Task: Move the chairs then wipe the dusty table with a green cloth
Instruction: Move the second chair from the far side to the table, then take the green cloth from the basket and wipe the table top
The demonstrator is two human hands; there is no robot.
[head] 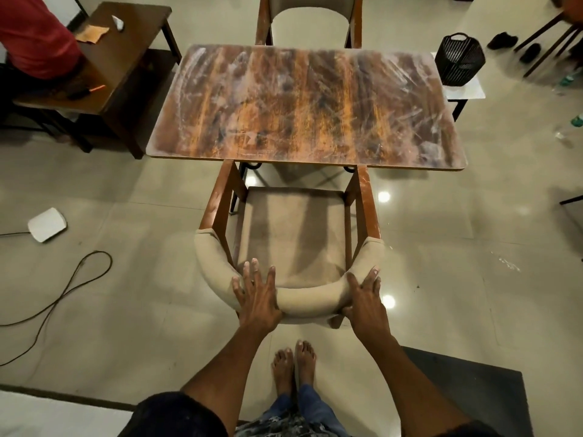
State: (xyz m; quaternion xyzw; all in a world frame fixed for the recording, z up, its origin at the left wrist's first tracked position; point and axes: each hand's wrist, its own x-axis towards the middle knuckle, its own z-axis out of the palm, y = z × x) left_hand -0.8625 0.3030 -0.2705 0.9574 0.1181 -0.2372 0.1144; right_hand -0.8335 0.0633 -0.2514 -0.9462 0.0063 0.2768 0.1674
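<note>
Both hands [310,302] on near chair [291,244] backrest.

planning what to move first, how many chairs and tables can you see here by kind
Chairs: 2, near chair held at its backrest by the left hand and right hand, far chair
Tables: 3, dusty table, brown side table, small white table
Total: 5

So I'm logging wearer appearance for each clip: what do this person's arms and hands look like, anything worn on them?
Both forearms are bare, with no watch or bracelet visible. The left hand and right hand wear no gloves. A dark short sleeve covers the left upper arm; another dark edge shows at the right. Whether a finger bears a ring is too small to tell.
</note>
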